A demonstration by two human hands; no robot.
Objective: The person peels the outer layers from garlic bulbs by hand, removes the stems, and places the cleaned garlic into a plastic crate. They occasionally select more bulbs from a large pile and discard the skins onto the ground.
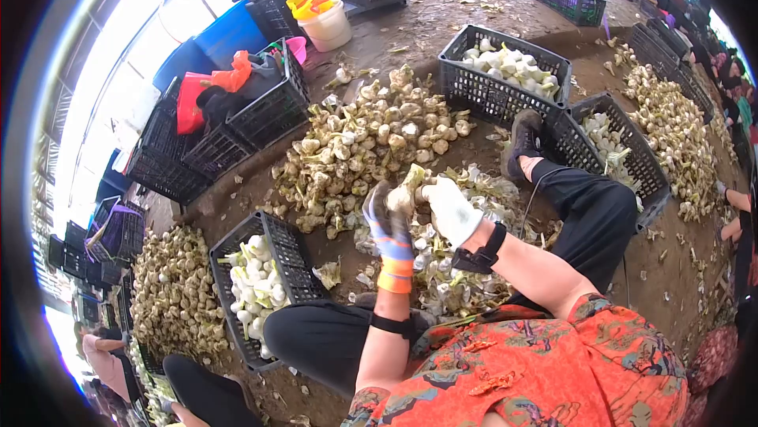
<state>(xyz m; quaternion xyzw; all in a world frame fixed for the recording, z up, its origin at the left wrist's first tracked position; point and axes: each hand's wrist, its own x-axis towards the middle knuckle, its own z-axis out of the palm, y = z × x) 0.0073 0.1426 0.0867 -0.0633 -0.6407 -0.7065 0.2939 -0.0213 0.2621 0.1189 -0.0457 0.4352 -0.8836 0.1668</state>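
My left hand [387, 230], in a striped glove with a dark, soiled palm, is closed around an unpeeled garlic bulb [403, 196] with its stem upward. The white-gloved right hand [450, 210] meets it from the other side, its fingers closed on the same bulb; the fingertips are partly hidden. Just beyond both hands lies a heap of brownish garlic bulbs [363, 143]. Loose garlic skins [466, 261] cover the ground beneath them and between my legs. To the left, a black crate [296, 257] holds cleaned white garlic.
Ahead on the right, one black crate [482, 99] contains white bulbs, and another crate [651, 174] stands beside my right leg. More garlic piles [174, 293] lie to both sides. Crates with bags [264, 107] and a white bucket [328, 28] stand farther left. Other people sit nearby.
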